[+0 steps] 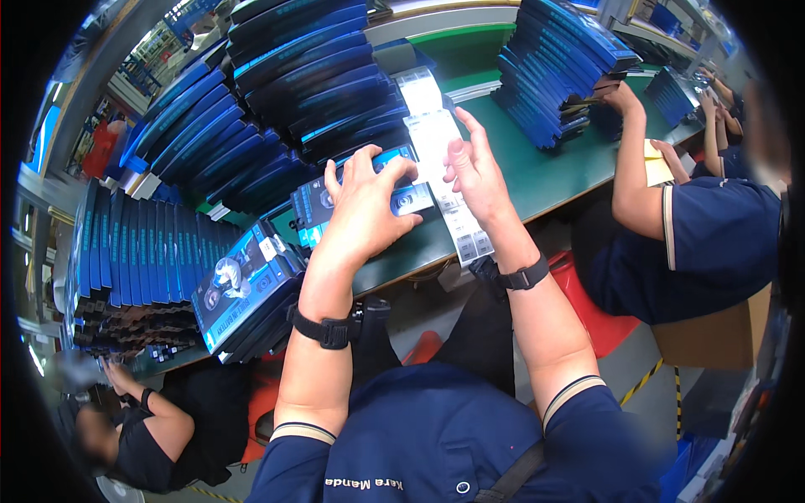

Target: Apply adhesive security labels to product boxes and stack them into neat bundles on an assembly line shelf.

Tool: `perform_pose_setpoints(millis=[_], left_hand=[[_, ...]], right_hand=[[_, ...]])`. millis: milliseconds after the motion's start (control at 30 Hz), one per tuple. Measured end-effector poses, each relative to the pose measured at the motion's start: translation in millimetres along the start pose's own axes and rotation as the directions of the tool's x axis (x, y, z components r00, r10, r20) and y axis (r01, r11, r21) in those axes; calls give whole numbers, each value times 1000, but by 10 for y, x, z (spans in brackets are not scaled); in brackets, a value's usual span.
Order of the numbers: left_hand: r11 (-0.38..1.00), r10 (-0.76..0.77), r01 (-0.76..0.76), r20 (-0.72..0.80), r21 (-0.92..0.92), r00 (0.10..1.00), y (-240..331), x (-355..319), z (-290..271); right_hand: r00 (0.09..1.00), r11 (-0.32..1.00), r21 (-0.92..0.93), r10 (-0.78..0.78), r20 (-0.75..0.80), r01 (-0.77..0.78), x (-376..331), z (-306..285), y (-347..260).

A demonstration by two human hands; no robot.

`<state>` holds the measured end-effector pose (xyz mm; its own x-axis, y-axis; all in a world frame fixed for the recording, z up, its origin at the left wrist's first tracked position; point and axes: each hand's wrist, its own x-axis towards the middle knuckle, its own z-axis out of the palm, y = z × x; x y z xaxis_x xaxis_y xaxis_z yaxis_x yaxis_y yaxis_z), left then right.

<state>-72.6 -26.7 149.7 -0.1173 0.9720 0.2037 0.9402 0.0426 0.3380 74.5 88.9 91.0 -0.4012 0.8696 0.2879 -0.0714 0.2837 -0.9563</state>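
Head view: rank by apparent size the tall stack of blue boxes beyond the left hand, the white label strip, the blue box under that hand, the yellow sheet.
1. Tall stack
2. White label strip and blue box: unranked, as the left hand hides part of the box
3. Yellow sheet

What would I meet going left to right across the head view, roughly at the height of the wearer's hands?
Row of standing blue boxes, left hand, white label strip, right hand, co-worker's navy sleeve.
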Motion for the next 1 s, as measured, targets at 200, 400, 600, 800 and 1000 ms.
perform_pose_setpoints(millis=[200,400,600,800,1000], left_hand=[[986,86,-102,-125,-132,988,244,-106,-22],[752,56,-371,-507,-545,860,496,-263,133],[813,274,-518,-611,-265,743,590,-408,-165],[994,92,-113,-503,-11,860,408,-980,-1202],[922,-278,263,15,284,960,-418,-1436,-1502]], right_hand=[[997,996,34,-81,-18,81,-115,-49,-314],[992,552,827,0,126,-105,-291,53,-768],[909,680,709,-155,386,-185,-374,550,-176],[991,941,338,-73,108,32,-271,206,-619],[994,990,137,25,102,-39,76,82,-205]])
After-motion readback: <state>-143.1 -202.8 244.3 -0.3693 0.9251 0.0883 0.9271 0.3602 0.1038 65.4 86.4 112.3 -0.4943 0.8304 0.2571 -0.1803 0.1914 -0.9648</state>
